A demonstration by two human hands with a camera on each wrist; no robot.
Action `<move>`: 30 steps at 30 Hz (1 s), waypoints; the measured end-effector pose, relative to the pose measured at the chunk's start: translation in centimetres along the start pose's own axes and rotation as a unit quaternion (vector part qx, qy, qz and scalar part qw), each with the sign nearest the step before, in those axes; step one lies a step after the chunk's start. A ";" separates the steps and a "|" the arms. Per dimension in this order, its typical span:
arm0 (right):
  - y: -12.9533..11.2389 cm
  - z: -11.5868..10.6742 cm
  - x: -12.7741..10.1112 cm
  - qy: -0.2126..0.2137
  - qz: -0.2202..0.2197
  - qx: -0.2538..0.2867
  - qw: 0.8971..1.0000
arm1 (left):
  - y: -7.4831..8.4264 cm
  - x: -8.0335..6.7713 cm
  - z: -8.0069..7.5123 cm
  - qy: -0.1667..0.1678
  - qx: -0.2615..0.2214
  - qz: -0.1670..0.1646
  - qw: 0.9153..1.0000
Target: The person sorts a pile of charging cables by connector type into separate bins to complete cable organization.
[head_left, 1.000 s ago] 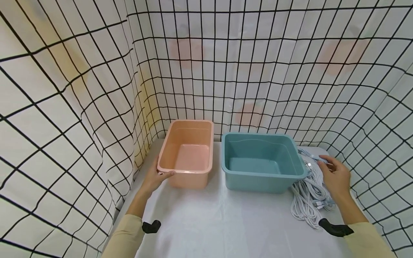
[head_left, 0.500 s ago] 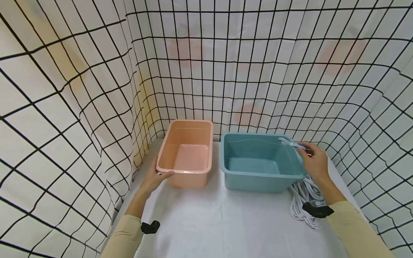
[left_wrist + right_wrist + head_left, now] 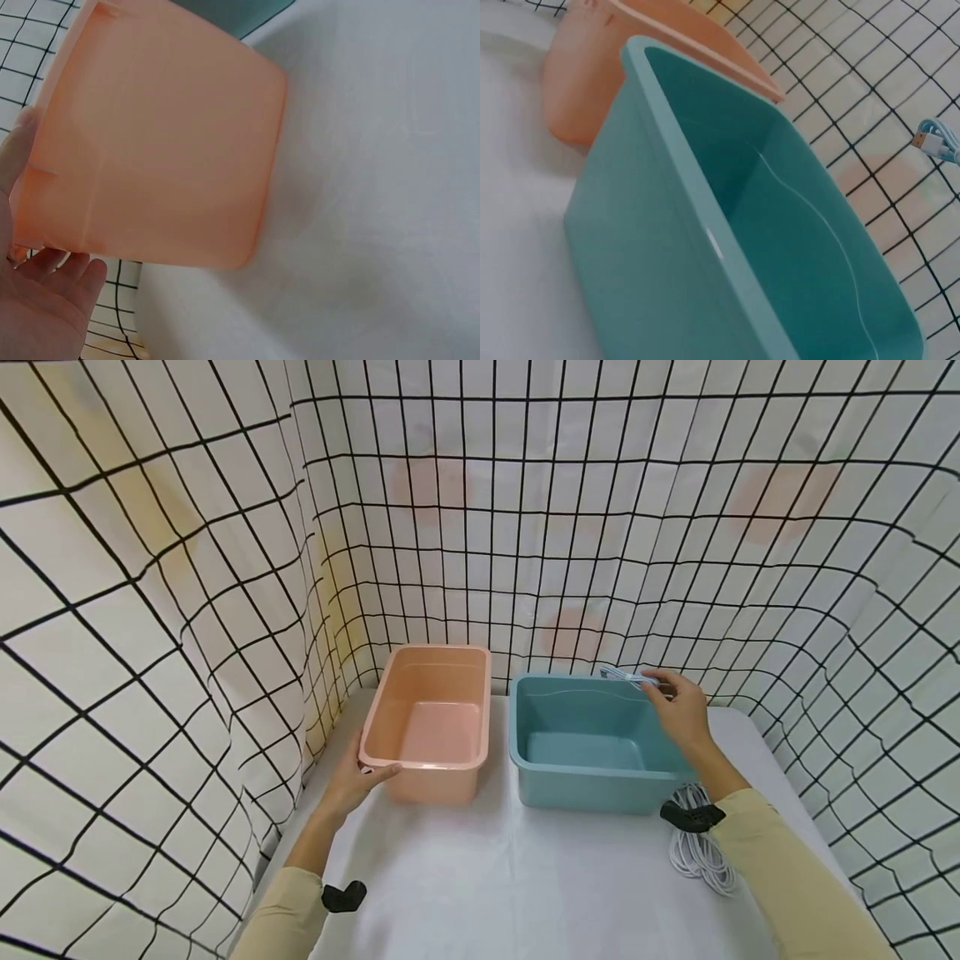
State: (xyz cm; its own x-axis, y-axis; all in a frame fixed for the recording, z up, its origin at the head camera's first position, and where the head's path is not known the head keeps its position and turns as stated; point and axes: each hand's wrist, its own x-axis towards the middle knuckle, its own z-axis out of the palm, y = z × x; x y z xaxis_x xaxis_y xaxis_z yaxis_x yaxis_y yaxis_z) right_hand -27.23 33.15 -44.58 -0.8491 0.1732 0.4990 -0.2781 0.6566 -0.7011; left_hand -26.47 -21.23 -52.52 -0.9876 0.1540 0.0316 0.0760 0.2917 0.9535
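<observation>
The light blue cable sits right of centre in the head view, pinched in the right hand and held over the far right corner of the teal bin. In the right wrist view its plug end shows at the right edge, in the air above the bin's open mouth. Judging by how things lie, the work is barely begun: both bins look bare inside, this one cable is lifted but not yet set down, and a heap of white cables waits on the table just beside the teal bin's near right corner, toward the lower right of the frame.

The right hand's fingers are curled round the cable with the forearm slanting up from the lower right, a tan sleeve and a black wrist strap showing. The left hand, left of centre, grasps the near left corner of the peach bin: the thumb lies along the rim and, in the left wrist view, the fingers wrap under the bin's outer wall. The peach bin stands just beside the teal one, apart by a narrow gap. Checked cloth hangs round the table on three sides.
</observation>
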 end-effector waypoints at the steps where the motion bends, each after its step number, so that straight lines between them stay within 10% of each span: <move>1: -0.2 0.3 0.3 -0.005 -0.002 0.005 1.000 | -0.1 0.0 0.0 0.001 -0.001 0.000 1.000; 30: -5.2 10.1 4.1 -0.103 0.001 0.089 0.991 | -0.4 -0.5 0.2 0.011 0.006 0.013 1.000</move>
State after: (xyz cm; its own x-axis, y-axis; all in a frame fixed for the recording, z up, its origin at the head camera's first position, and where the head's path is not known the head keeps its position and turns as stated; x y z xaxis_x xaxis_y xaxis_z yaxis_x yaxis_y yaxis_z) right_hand -33.74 23.03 -44.02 -0.9183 0.0083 0.3959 -0.3356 0.5142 -0.7893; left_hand -26.02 -21.23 -52.94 -0.9880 0.1405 0.0638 0.1039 0.2995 0.9484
